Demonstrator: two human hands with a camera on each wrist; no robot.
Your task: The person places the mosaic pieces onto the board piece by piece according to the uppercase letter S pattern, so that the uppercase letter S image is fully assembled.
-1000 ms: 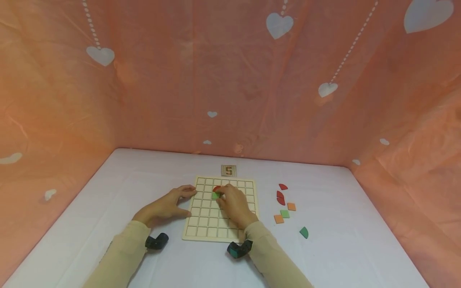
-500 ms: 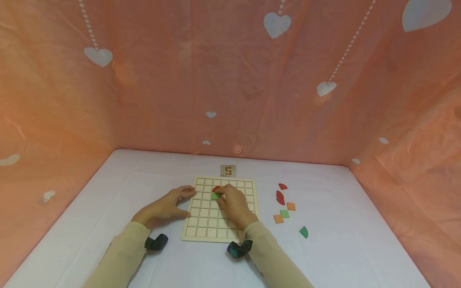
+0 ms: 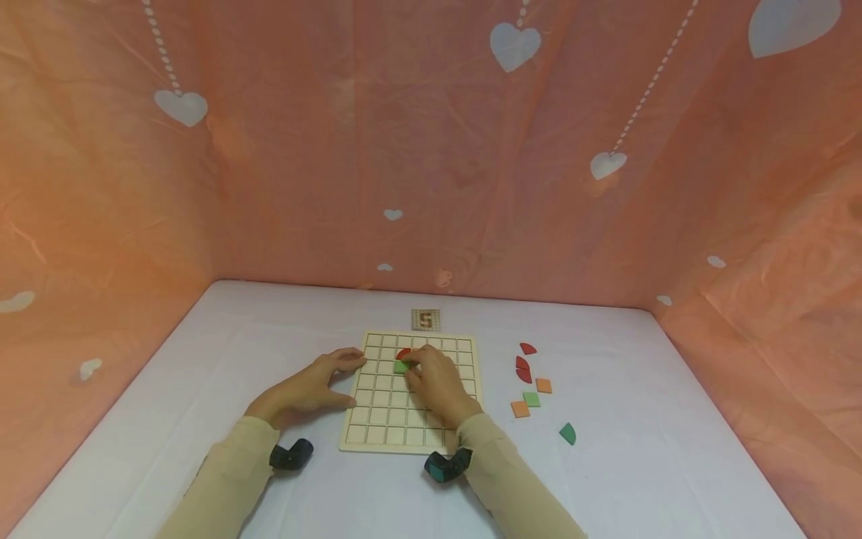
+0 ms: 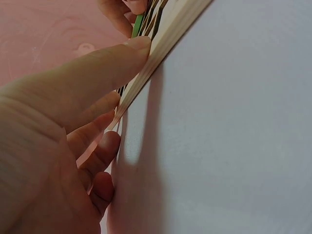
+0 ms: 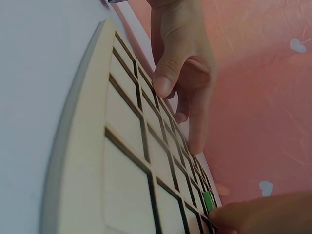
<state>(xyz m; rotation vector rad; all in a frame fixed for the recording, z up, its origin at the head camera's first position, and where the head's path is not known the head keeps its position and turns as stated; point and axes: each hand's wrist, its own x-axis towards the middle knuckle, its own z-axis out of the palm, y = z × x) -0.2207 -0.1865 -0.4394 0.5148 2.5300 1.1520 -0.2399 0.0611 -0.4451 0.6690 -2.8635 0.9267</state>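
Observation:
A pale wooden grid board [image 3: 377, 435] lies on the white table. At its left edge my left hand [image 3: 310, 385] is spread, the thumb and fingertips touching the rim. My right hand [image 3: 441, 382] reaches over the board and pinches a light green square tile [image 3: 401, 367] between thumb and index finger, over a cell in the upper part. Just beyond the tile a red quarter-round piece [image 3: 403, 353] sits in the grid, partly covered by the fingers. In the right wrist view the green tile [image 5: 208, 201] stands raised above the grid lines. Cells under the right hand are hidden.
Right of the board lie several loose pieces: red quarter-rounds [image 3: 523, 370], orange squares [image 3: 520, 409], a light green square [image 3: 531, 400] and a dark green quarter-round [image 3: 569, 433]. Behind the board lies a small pattern card [image 3: 426, 320]. A pinkish-orange curtain [image 3: 431, 187] surrounds the table.
Both hands stay in nearly the same place, and the pieces keep their positions. The head view has shifted slightly.

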